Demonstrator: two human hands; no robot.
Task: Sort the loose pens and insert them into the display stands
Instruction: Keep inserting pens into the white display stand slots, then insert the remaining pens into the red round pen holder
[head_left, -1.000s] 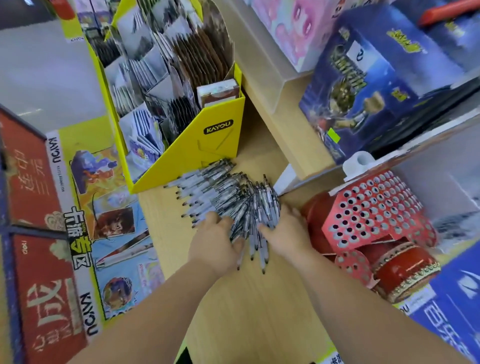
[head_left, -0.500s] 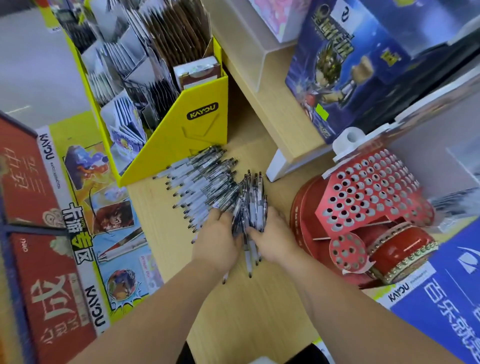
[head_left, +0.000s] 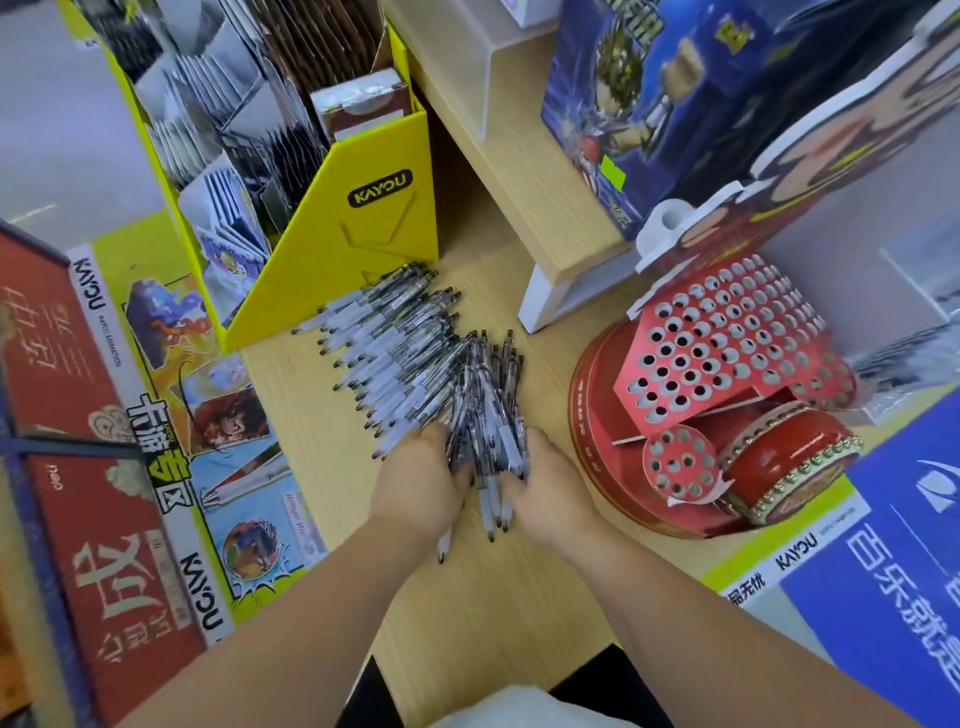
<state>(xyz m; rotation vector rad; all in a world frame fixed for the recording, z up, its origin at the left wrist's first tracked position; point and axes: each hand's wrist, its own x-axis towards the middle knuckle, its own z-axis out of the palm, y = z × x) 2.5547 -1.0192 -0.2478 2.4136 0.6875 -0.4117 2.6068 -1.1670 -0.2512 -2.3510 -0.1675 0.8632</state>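
Observation:
A heap of black-and-white pens (head_left: 384, 343) lies on the wooden counter (head_left: 467, 597) beside a yellow card box. A tighter bundle of pens (head_left: 488, 405) stands out of the heap, gripped from both sides: my left hand (head_left: 421, 483) curls round its left side, my right hand (head_left: 550, 488) round its right side. Pen tips stick out toward me between the hands. To the right stands the red display stand (head_left: 727, 353), drum-shaped, with a slanted panel of empty round holes and a small round holed disc (head_left: 680, 462) lower down.
The yellow KAYOU box (head_left: 374, 223) of card packs stands behind the heap. A wooden shelf riser (head_left: 524, 187) carries a blue boxed toy (head_left: 649, 104). Printed posters border the counter at left (head_left: 171, 415) and right (head_left: 883, 571).
Both hands have squeezed the fanned pens into a narrower bundle and drawn it slightly toward me. The camera has tilted, shifting the scene upward.

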